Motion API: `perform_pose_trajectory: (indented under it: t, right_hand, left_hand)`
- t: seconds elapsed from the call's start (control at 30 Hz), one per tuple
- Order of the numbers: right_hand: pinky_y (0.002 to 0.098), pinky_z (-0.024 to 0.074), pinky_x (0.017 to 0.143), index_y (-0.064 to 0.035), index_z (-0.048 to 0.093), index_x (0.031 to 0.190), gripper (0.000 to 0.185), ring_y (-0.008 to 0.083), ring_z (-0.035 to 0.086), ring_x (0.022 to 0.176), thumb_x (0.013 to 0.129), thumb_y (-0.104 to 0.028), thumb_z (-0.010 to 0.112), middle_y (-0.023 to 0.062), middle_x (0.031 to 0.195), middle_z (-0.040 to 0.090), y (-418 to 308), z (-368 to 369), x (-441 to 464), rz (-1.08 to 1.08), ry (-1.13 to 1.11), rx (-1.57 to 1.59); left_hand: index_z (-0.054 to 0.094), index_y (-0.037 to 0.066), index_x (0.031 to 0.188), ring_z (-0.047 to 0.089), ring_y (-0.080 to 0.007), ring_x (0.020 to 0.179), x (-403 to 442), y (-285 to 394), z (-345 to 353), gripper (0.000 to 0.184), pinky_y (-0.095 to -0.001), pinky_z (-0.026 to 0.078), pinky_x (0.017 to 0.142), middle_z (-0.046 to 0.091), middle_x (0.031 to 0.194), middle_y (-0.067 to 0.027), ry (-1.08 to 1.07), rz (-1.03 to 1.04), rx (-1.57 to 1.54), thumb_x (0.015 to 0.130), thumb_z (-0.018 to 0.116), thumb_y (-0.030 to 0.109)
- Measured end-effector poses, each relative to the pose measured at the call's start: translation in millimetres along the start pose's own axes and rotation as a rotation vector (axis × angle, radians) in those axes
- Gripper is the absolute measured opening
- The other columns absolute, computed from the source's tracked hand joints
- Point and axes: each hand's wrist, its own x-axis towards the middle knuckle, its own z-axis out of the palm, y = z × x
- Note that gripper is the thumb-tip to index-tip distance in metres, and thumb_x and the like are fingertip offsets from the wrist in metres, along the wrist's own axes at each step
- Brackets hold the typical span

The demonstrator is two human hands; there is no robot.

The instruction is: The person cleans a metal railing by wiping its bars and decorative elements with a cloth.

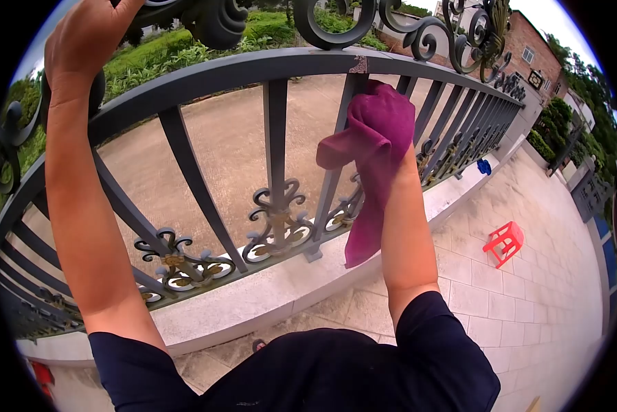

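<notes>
A dark grey metal fence (pixel 274 123) with upright bars and curled ornaments stands right in front of me. My right hand (pixel 385 110) is closed around a purple cloth (pixel 370 154) and presses it to an upright bar just under the top rail (pixel 240 69). The cloth's loose end hangs down along my forearm, and it covers most of my fingers. Raised at the upper left, my left hand (pixel 88 38) grips the scrollwork above the rail; its fingertips are partly cut off by the view's edge.
Beneath the bars runs a low white ledge (pixel 233 305). A red plastic stool (pixel 505 243) stands on the tiled paving (pixel 521 295) to the right. A blue item (pixel 484 167) lies on the ledge farther along. Green plants (pixel 150 58) and a brick building (pixel 535 48) are beyond.
</notes>
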Motion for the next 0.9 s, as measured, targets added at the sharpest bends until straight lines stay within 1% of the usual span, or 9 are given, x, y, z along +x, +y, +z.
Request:
perform_pose_trajectory:
  t: [0.03, 0.13, 0.33, 0.37, 0.4, 0.5, 0.63, 0.83, 0.9]
  right_hand:
    - [0.0339, 0.0541, 0.092, -0.0082, 0.071, 0.117, 0.03, 0.0256, 0.069, 0.102, 0.092, -0.024, 0.071, 0.0135, 0.112, 0.072, -1.3, 24.1, 24.7, 0.343, 0.042, 0.636]
    - [0.0324, 0.0525, 0.094, -0.0057, 0.067, 0.122, 0.036, 0.0268, 0.068, 0.103, 0.092, -0.025, 0.069, 0.0145, 0.111, 0.071, 30.7, 90.1, 57.4, 0.046, 0.217, 1.288]
    - [0.0355, 0.0487, 0.102, -0.0049, 0.066, 0.122, 0.031, 0.0301, 0.066, 0.113, 0.094, -0.017, 0.065, 0.0137, 0.119, 0.071, 22.6, 85.0, 63.9, -0.044, 0.321, 0.327]
    - [0.0366, 0.0481, 0.102, -0.0046, 0.066, 0.121, 0.03, 0.0304, 0.065, 0.116, 0.094, -0.016, 0.065, 0.0136, 0.12, 0.071, 9.3, 74.9, 61.9, 0.031, 0.434, 0.214]
    - [0.0378, 0.0496, 0.099, -0.004, 0.067, 0.122, 0.031, 0.0302, 0.066, 0.116, 0.094, -0.017, 0.066, 0.0141, 0.121, 0.071, 10.0, 90.2, 67.4, 0.03, 0.59, 0.567]
    - [0.0385, 0.05, 0.098, -0.0041, 0.066, 0.124, 0.034, 0.0303, 0.066, 0.115, 0.092, -0.018, 0.069, 0.0136, 0.121, 0.071, -5.6, 103.3, 54.2, 0.005, 0.841, 0.701]
    - [0.0392, 0.0518, 0.095, -0.0042, 0.067, 0.123, 0.037, 0.032, 0.066, 0.114, 0.091, -0.02, 0.073, 0.015, 0.121, 0.07, -24.3, 62.6, 20.6, 0.275, 0.458, 0.646]
    - [0.0369, 0.0559, 0.093, -0.003, 0.067, 0.122, 0.03, 0.023, 0.07, 0.106, 0.094, -0.012, 0.069, 0.0111, 0.118, 0.072, -23.3, 103.1, 45.7, 0.165, 0.714, 1.535]
    - [0.0363, 0.0563, 0.093, -0.0025, 0.066, 0.124, 0.028, 0.0227, 0.07, 0.107, 0.096, -0.01, 0.067, 0.0111, 0.119, 0.071, -24.7, 99.6, 52.4, 0.125, 0.847, 0.933]
  left_hand:
    - [0.071, 0.005, 0.071, 0.066, -0.0345, 0.063, -3.9, 10.9, -5.9, 0.052, -0.0443, 0.05, 0.062, 0.066, 0.065, -0.0159, 0.035, 0.035, 0.018, 0.091, 0.068, 0.053]
    - [0.071, 0.004, 0.071, 0.066, -0.0359, 0.063, -1.6, 5.4, -0.9, 0.051, -0.0458, 0.049, 0.061, 0.065, 0.065, -0.0174, 0.056, 0.037, 0.009, 0.091, 0.068, 0.05]
    - [0.071, 0.003, 0.074, 0.066, -0.0387, 0.064, -4.4, 8.3, 4.1, 0.048, -0.048, 0.049, 0.062, 0.064, 0.066, -0.0208, 0.072, -0.007, -0.054, 0.092, 0.068, 0.047]
    - [0.07, 0.009, 0.105, 0.062, -0.0297, 0.062, 2.5, -51.1, 31.3, 0.054, -0.0417, 0.047, 0.06, 0.065, 0.072, -0.0139, -0.12, 0.095, -0.018, 0.097, 0.055, 0.06]
    - [0.069, 0.015, 0.135, 0.058, -0.0208, 0.06, 9.4, -110.6, 58.5, 0.072, -0.0353, 0.046, 0.059, 0.066, 0.077, -0.0071, -0.311, 0.201, -0.002, 0.102, 0.041, 0.072]
    - [0.063, 0.018, 0.142, 0.051, -0.0192, 0.061, 10.4, -96.1, 46.0, 0.061, -0.0339, 0.043, 0.061, 0.063, 0.082, -0.0047, -0.287, 0.308, 0.074, 0.107, 0.04, 0.063]
    - [0.066, 0.018, 0.138, 0.056, -0.0199, 0.065, 5.3, -96.6, 50.1, 0.063, -0.0359, 0.046, 0.064, 0.068, 0.088, -0.0055, -0.188, 0.236, 0.083, 0.106, 0.041, 0.065]
    - [0.068, 0.017, 0.136, 0.052, -0.0181, 0.061, 6.0, -89.6, 43.8, 0.066, -0.0352, 0.045, 0.062, 0.065, 0.081, -0.0065, -0.306, 0.154, 0.071, 0.105, 0.041, 0.068]
    - [0.068, 0.017, 0.136, 0.052, -0.0178, 0.061, 9.1, -86.6, 41.6, 0.066, -0.0349, 0.044, 0.062, 0.065, 0.082, -0.0062, -0.315, 0.136, 0.071, 0.105, 0.042, 0.068]
